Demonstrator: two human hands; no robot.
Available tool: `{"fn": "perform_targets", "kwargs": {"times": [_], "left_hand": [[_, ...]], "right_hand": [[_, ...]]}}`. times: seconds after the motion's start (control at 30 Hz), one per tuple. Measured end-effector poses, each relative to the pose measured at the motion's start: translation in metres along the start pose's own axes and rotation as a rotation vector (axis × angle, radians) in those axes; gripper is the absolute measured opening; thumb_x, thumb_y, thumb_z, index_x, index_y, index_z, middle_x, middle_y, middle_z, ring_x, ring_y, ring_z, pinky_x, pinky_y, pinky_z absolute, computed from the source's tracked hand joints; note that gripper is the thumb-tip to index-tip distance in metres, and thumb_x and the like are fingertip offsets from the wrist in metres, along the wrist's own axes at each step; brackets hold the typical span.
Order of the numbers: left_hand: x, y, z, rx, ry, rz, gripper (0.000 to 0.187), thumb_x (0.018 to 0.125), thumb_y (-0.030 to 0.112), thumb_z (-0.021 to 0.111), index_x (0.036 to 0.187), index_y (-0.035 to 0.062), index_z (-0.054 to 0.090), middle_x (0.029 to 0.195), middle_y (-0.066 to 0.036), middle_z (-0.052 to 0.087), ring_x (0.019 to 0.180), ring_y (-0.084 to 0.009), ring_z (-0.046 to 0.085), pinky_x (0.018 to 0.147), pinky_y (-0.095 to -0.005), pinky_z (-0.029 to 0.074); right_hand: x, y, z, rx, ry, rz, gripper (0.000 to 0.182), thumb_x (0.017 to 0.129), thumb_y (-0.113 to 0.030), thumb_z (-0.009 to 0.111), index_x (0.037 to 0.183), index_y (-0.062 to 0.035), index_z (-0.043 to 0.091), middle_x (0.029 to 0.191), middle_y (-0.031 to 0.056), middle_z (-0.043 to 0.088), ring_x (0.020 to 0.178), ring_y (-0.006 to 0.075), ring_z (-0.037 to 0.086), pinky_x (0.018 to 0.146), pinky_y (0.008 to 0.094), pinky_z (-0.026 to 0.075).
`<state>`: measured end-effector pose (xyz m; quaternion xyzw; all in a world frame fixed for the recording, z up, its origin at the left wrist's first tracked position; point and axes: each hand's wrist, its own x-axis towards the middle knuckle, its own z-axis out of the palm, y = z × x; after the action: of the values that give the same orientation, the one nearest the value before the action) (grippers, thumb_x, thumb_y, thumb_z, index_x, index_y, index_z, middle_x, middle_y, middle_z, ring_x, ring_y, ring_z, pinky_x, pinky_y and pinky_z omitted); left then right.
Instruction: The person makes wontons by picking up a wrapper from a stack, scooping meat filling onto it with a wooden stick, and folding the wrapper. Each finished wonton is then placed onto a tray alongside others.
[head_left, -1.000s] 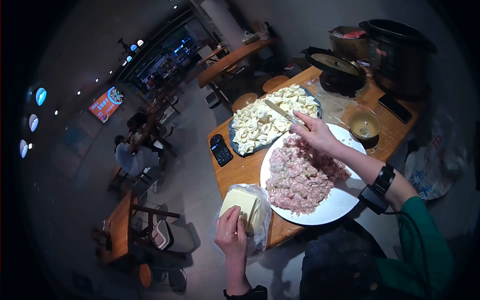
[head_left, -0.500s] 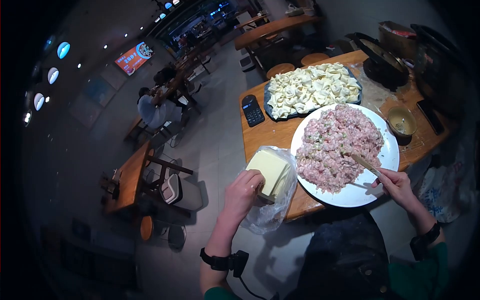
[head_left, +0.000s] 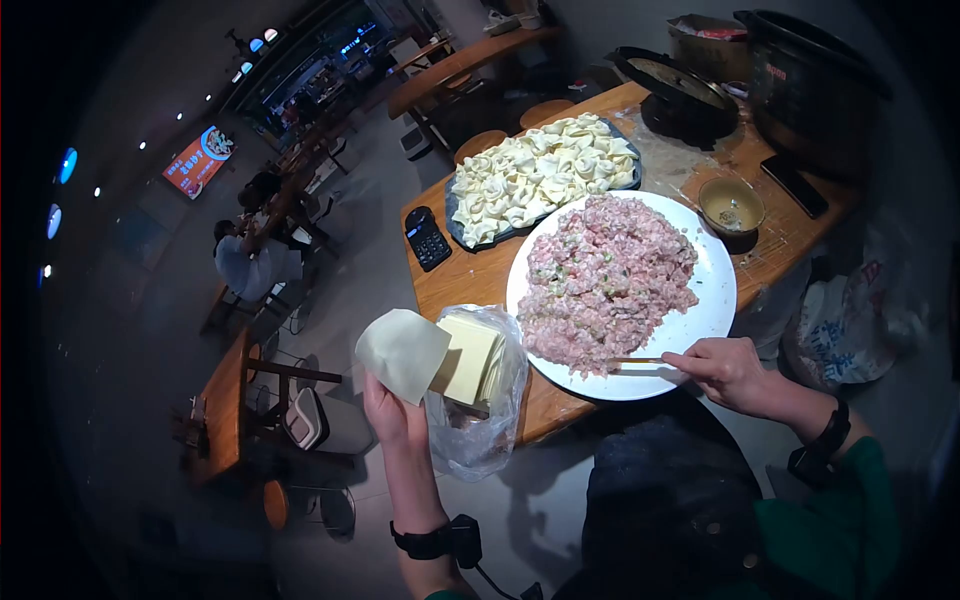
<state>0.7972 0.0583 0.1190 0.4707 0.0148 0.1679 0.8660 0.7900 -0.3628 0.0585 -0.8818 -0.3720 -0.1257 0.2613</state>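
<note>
A single thin wonton wrapper (head_left: 403, 352) rests in my left hand (head_left: 392, 412), whose fingers are mostly hidden behind it. Just to its right, a stack of square wrappers (head_left: 466, 360) sits in a clear plastic bag (head_left: 475, 440) at the table's edge. My right hand (head_left: 728, 374) is closed on the handle of a thin, flat stick-like spreader (head_left: 640, 360). Its tip touches the near edge of the pink minced meat filling (head_left: 610, 280), which is heaped on a large white plate (head_left: 712, 300). Behind the plate, folded wontons (head_left: 545, 175) fill a dark tray (head_left: 627, 184).
A black cordless phone (head_left: 427, 240) lies left of the tray. Right of the plate are a small bowl (head_left: 731, 206) and a dark smartphone (head_left: 795, 186). A large black pot (head_left: 810, 90) stands at the back right. Seated people (head_left: 245, 262) are at tables farther left.
My left hand has moved left off the stack with one wrapper. The spreader has gone from the middle of the meat to its near edge. The whole view has shifted.
</note>
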Motion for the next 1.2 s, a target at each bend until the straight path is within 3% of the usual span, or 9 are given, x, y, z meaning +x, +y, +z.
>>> {"fn": "perform_targets", "kwargs": {"times": [0.1, 0.2, 0.33, 0.5, 0.6, 0.73, 0.83, 1.03, 1.2], "left_hand": [[-0.043, -0.004, 0.034, -0.38, -0.055, -0.134, 0.041, 0.1, 0.028, 0.033, 0.127, 0.0004, 0.045, 0.125, -0.012, 0.053, 0.115, -0.026, 0.052, 0.098, -0.0408, 0.043], [-0.082, -0.024, 0.043, -0.463, 0.052, -0.325, 0.041, 0.099, 0.028, 0.036, 0.129, 0.0015, 0.043, 0.129, -0.012, 0.05, 0.119, -0.0267, 0.048, 0.102, -0.0426, 0.039], [-0.127, -0.06, 0.021, -0.356, 0.094, -0.398, 0.042, 0.097, 0.025, 0.043, 0.133, 0.0027, 0.039, 0.132, -0.012, 0.048, 0.122, -0.0269, 0.045, 0.105, -0.0436, 0.035], [-0.155, -0.088, 0.028, -0.284, 0.087, -0.563, 0.041, 0.097, 0.024, 0.043, 0.132, 0.0034, 0.038, 0.131, -0.012, 0.048, 0.121, -0.0266, 0.046, 0.105, -0.0436, 0.035], [-0.158, -0.111, 0.02, -0.144, 0.219, -0.726, 0.043, 0.097, 0.024, 0.042, 0.135, 0.0035, 0.036, 0.133, -0.014, 0.046, 0.122, -0.0272, 0.046, 0.105, -0.0424, 0.035], [-0.16, -0.121, 0.028, -0.152, 0.12, -0.722, 0.044, 0.098, 0.024, 0.04, 0.136, 0.0027, 0.034, 0.134, -0.014, 0.045, 0.122, -0.0277, 0.046, 0.106, -0.0423, 0.035], [-0.157, -0.132, 0.036, -0.138, 0.138, -0.751, 0.044, 0.098, 0.024, 0.038, 0.136, 0.0023, 0.034, 0.135, -0.015, 0.043, 0.123, -0.0283, 0.044, 0.106, -0.0428, 0.034], [-0.142, -0.152, 0.054, -0.239, 0.149, -0.74, 0.045, 0.098, 0.025, 0.041, 0.134, -0.0015, 0.035, 0.133, -0.015, 0.046, 0.122, -0.0276, 0.046, 0.105, -0.0407, 0.034], [-0.138, -0.153, 0.06, -0.293, 0.127, -0.757, 0.046, 0.098, 0.025, 0.041, 0.135, -0.0012, 0.034, 0.134, -0.015, 0.045, 0.123, -0.0279, 0.045, 0.105, -0.0416, 0.033]], "right_hand": [[0.003, 0.003, 0.007, -0.093, 0.008, -0.033, 0.055, 0.069, 0.0, 0.061, 0.12, -0.0182, 0.056, 0.08, 0.0051, 0.061, 0.065, 0.0252, 0.06, 0.049, 0.0356, 0.045], [0.008, 0.0, 0.016, -0.139, -0.06, -0.018, 0.054, 0.069, -0.002, 0.062, 0.12, -0.0186, 0.056, 0.073, 0.0055, 0.057, 0.064, 0.0253, 0.059, 0.048, 0.0365, 0.045], [0.008, -0.007, 0.008, -0.196, -0.198, -0.011, 0.05, 0.07, -0.004, 0.061, 0.118, -0.0163, 0.057, 0.069, 0.006, 0.054, 0.062, 0.0254, 0.059, 0.048, 0.0374, 0.045], [0.02, -0.002, 0.014, -0.157, -0.07, -0.067, 0.049, 0.07, -0.003, 0.058, 0.118, -0.0156, 0.057, 0.068, 0.0069, 0.054, 0.059, 0.0261, 0.058, 0.047, 0.0377, 0.044], [0.022, -0.003, 0.02, -0.161, -0.099, -0.084, 0.049, 0.07, -0.003, 0.058, 0.118, -0.0155, 0.058, 0.067, 0.0069, 0.053, 0.058, 0.0261, 0.058, 0.046, 0.0379, 0.044], [0.018, -0.014, 0.003, -0.193, -0.239, -0.034, 0.047, 0.071, -0.003, 0.058, 0.116, -0.0156, 0.058, 0.067, 0.0072, 0.053, 0.057, 0.0262, 0.057, 0.046, 0.0379, 0.044], [0.006, -0.006, 0.006, -0.198, -0.096, -0.002, 0.044, 0.073, -0.004, 0.057, 0.115, -0.0153, 0.057, 0.067, 0.0078, 0.053, 0.057, 0.0268, 0.057, 0.046, 0.0379, 0.044], [0.002, -0.025, 0.001, -0.188, -0.227, 0.039, 0.044, 0.076, -0.005, 0.056, 0.119, -0.014, 0.053, 0.066, 0.008, 0.054, 0.058, 0.028, 0.058, 0.046, 0.038, 0.044], [0.003, -0.024, 0.007, -0.172, -0.161, 0.076, 0.045, 0.076, -0.005, 0.055, 0.121, -0.0131, 0.052, 0.067, 0.0093, 0.055, 0.059, 0.0291, 0.058, 0.047, 0.0385, 0.044]]}}
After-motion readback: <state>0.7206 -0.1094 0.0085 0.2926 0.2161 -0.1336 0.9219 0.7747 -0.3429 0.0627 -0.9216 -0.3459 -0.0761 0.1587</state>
